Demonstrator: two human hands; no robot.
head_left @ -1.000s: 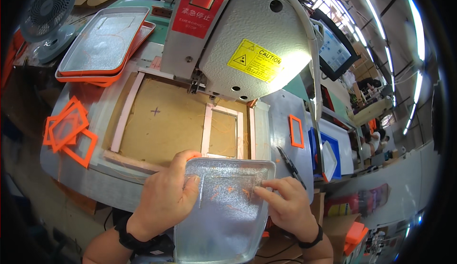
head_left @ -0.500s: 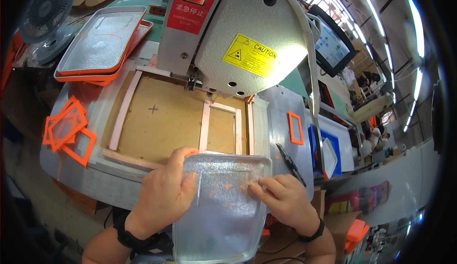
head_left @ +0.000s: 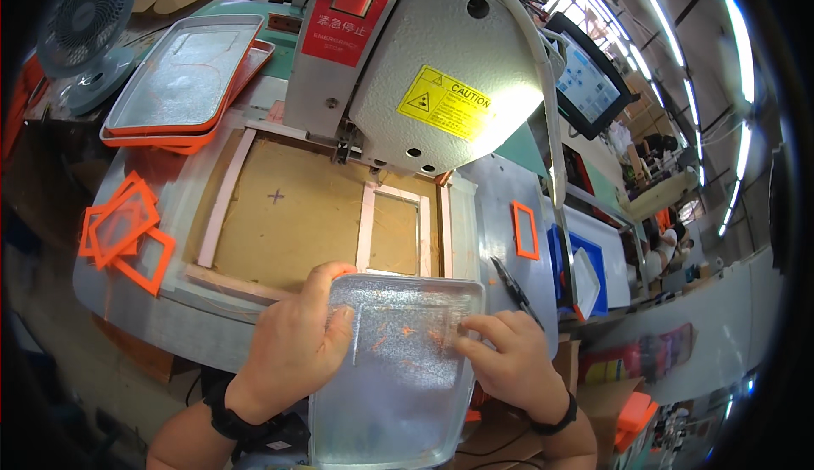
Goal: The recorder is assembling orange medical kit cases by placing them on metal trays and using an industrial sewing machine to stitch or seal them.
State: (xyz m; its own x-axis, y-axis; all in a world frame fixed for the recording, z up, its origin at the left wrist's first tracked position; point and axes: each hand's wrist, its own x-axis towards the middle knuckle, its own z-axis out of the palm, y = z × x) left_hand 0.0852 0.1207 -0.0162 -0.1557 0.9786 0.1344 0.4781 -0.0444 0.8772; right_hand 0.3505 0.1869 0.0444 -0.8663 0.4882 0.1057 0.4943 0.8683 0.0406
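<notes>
Silvery panel (head_left: pixel 390 406): our left hand (head_left: pixel 297 343) is gripping its far-left corner. Orange scraps (head_left: pixel 407 332) are remaining; grip of our right hand (head_left: pixel 514 355), unclear.

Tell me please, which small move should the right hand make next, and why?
Probably pick up the orange bits with the right hand: they lie scattered on the silvery panel, close to that hand, while the left hand holds the panel's edge.

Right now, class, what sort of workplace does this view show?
Probably a factory workshop, perhaps for sewing: a big grey machine, a screen beside it, and stacked orange-edged pieces.
</notes>
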